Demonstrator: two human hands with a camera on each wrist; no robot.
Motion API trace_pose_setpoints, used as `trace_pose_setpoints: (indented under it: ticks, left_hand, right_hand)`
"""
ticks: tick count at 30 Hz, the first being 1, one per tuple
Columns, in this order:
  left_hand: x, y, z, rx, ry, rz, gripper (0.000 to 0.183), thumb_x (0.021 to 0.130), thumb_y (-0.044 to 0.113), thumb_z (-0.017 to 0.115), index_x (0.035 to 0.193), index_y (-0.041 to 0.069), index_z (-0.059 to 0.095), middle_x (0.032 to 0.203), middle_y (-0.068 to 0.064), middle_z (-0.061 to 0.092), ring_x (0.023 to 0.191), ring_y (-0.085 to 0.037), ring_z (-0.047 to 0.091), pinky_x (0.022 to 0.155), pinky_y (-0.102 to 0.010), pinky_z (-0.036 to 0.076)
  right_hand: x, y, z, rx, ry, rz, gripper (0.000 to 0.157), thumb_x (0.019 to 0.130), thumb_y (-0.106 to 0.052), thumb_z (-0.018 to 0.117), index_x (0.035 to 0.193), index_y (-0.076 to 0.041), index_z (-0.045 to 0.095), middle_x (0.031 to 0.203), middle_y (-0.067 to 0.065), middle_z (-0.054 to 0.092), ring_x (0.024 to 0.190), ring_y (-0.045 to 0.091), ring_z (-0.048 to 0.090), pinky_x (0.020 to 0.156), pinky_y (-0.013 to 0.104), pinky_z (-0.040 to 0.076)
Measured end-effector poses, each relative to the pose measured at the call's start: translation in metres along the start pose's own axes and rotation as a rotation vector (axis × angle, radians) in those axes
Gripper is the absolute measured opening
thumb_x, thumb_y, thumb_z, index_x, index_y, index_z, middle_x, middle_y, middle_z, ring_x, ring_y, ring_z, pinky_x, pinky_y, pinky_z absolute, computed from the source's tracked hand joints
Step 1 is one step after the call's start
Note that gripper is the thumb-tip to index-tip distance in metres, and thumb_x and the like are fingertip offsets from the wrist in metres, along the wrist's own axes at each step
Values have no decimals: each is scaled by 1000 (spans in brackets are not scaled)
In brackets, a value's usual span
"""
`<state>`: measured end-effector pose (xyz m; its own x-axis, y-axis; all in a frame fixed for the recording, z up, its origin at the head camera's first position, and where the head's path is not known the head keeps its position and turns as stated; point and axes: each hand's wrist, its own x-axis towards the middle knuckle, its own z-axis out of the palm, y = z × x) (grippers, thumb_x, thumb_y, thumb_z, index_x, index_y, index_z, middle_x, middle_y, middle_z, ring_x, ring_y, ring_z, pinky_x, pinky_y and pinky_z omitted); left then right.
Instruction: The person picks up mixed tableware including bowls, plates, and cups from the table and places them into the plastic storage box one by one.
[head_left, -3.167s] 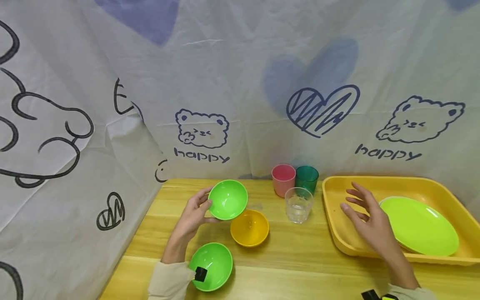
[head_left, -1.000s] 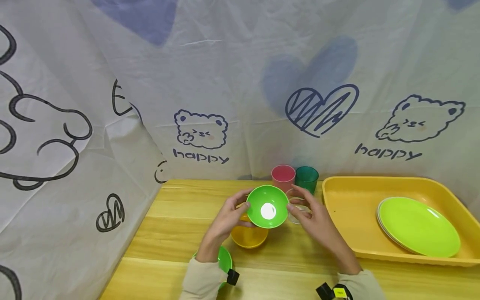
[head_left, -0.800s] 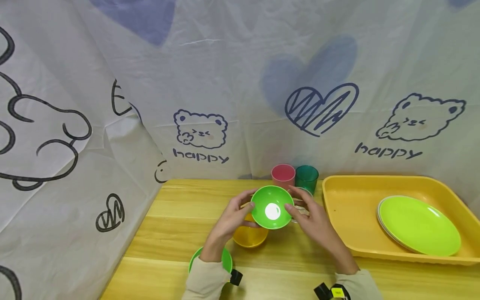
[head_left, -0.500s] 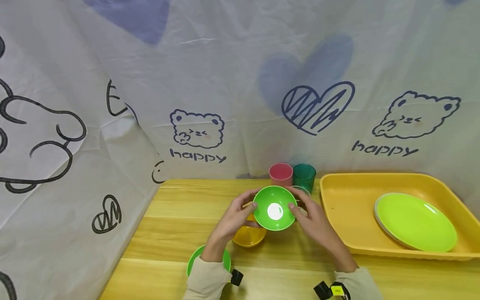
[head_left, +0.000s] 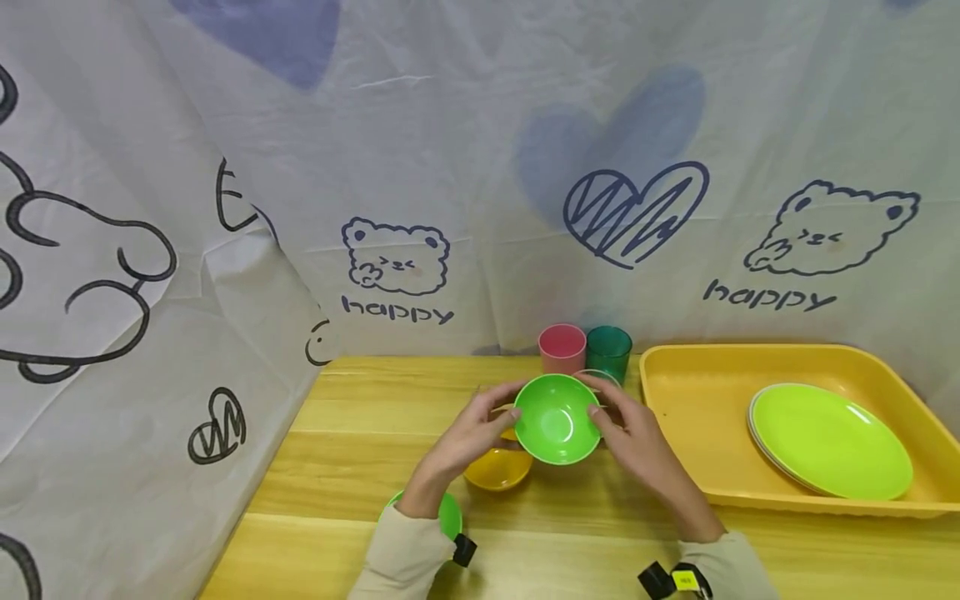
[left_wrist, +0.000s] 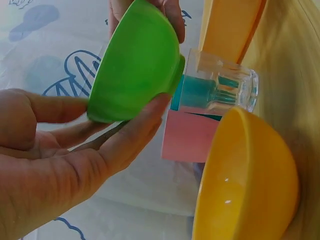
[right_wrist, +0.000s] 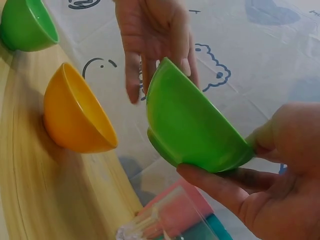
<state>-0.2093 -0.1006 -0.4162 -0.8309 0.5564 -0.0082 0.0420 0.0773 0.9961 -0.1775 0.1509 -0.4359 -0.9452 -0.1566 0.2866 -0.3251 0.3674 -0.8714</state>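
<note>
Both hands hold a green bowl (head_left: 557, 421) up off the table, its inside tilted toward the head camera. My left hand (head_left: 468, 433) pinches its left side, thumb at the rim and fingers against the outside, as the left wrist view shows. On the opposite side my right hand (head_left: 641, 437) grips it likewise, with a finger beneath the base in the right wrist view. Below and left stands a yellow bowl (head_left: 498, 472), partly covered by the left hand. A second green bowl (head_left: 452, 518) is mostly hidden behind the left forearm.
Behind the held bowl stand a pink cup (head_left: 562, 354), a teal cup (head_left: 609, 346) and a clear cup (left_wrist: 220, 82), mostly hidden in the head view. At right, a yellow tray (head_left: 697, 417) holds stacked plates, a lime-green plate (head_left: 828, 442) on top. A printed cloth (head_left: 480, 167) hangs behind.
The green bowl has moved right, carried by the left hand from over the table's left part. My right hand has come left from above the tray and taken hold of the bowl's right side.
</note>
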Motion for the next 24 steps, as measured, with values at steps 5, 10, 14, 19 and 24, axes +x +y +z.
trace_pose_setpoints:
  ticks: [5,10,14,19,24]
  left_hand:
    - [-11,5,-9,61,-54,-14,48,108,7,50,155,0,39,147,-27,48,128,-43,56,91,-48,59]
    - [-26,10,-30,209,-80,7,43,108,11,52,149,0,47,135,-28,60,120,-41,62,99,-52,55]
    - [-38,8,-47,359,-71,-1,35,107,13,55,139,0,58,128,-22,66,110,-35,65,94,-52,56]
    - [-52,2,-64,543,-96,19,27,105,14,58,125,-2,68,122,-17,69,108,-27,65,96,-43,55]
    - [-65,-4,-79,615,-146,-21,26,103,14,61,119,-6,70,117,-19,71,106,-27,65,96,-42,54]
  right_hand:
    - [-3,-3,-11,-71,36,7,38,107,-8,53,144,-6,57,135,19,63,104,32,69,84,28,59]
    - [-10,-7,-37,-180,61,13,36,106,-9,55,140,1,59,126,22,68,104,34,70,85,33,61]
    - [-14,-7,-59,-253,53,16,35,107,-11,54,139,2,59,126,25,67,107,40,69,83,46,61]
    - [-21,-3,-80,-344,62,34,36,107,-16,55,139,0,60,121,25,69,109,44,67,79,49,62]
    - [-23,4,-103,-448,112,0,32,105,-14,56,131,2,64,111,23,71,99,43,70,75,51,62]
